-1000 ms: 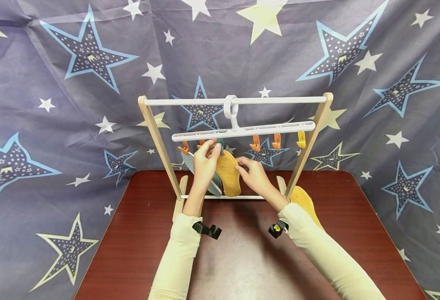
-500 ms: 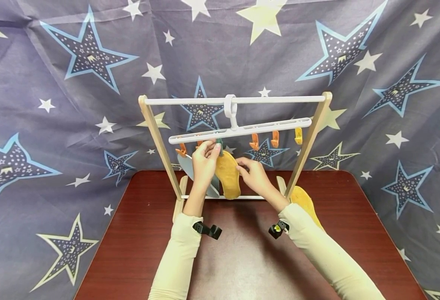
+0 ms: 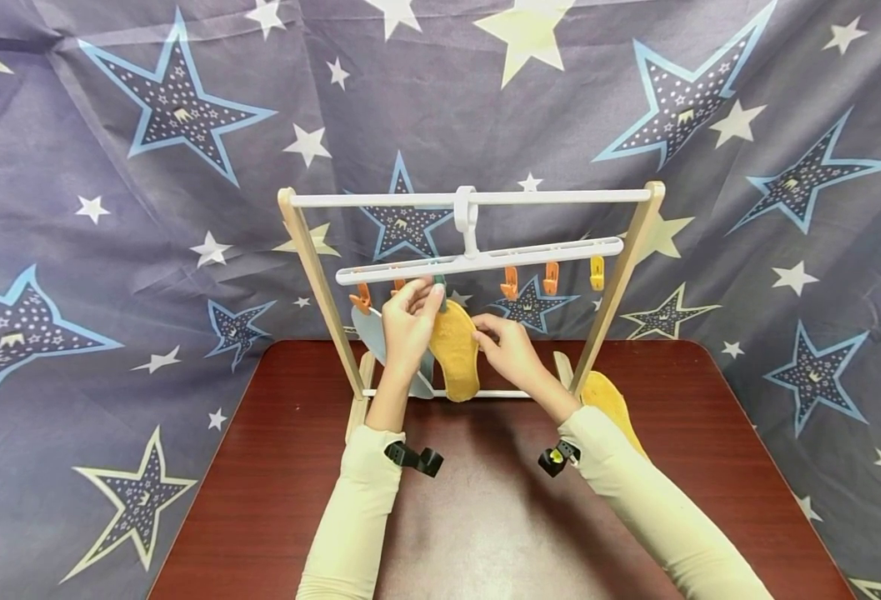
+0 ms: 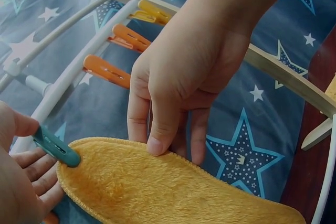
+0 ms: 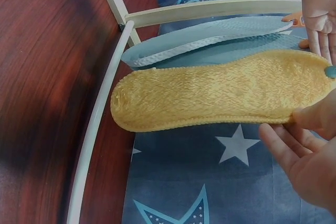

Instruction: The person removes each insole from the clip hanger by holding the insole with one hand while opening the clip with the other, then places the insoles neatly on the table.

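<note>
A yellow fuzzy insole (image 3: 457, 354) hangs toe-up from a teal clip (image 4: 56, 146) on the white hanger bar (image 3: 545, 254). My left hand (image 3: 408, 321) pinches the clip between thumb and fingers, and the clip's tip sits over the insole's toe end. With thumb and fingertips, my right hand (image 3: 511, 354) pinches the insole's right edge, a little below the toe. Two blue-grey insoles (image 5: 205, 40) hang just left of the yellow one, partly hidden behind my left hand in the head view. An orange clip (image 3: 361, 297) grips one of them.
The hanger's hook (image 3: 466, 208) loops over the top rod (image 3: 560, 197) of a wooden-sided rack (image 3: 628, 275). Two orange clips and a yellow clip (image 3: 597, 272) dangle on the right. Another yellow insole (image 3: 608, 404) lies on the red-brown table (image 3: 282, 467), behind the right sleeve.
The hanger bar has shifted slightly left while its hook moved a little right. The hanging insoles have swung slightly left and down. Both hands keep their hold.
</note>
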Available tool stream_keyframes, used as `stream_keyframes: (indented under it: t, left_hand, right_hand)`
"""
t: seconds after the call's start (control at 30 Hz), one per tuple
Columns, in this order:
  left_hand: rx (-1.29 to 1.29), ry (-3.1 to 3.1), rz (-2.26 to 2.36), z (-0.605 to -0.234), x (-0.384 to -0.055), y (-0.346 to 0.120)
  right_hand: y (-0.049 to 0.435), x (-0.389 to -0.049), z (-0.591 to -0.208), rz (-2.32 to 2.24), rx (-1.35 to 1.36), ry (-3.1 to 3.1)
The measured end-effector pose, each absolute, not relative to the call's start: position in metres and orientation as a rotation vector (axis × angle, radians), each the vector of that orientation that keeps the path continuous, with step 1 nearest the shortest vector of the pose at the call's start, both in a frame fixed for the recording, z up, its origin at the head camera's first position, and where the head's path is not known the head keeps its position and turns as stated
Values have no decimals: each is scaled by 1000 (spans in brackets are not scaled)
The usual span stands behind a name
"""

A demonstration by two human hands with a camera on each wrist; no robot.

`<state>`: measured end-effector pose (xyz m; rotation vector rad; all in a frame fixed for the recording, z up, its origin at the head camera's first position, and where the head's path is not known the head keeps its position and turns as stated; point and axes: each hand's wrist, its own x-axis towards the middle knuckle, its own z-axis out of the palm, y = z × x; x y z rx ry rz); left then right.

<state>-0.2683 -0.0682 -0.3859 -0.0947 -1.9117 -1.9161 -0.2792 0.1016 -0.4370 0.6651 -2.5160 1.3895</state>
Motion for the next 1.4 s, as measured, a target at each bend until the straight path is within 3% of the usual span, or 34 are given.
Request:
stream_keyframes:
  t: [1.4]
  left_hand:
    - [-98, -1860, -1924, -389, -271, -66]
  right_hand:
    - [102, -276, -436, 1500, 651, -2478]
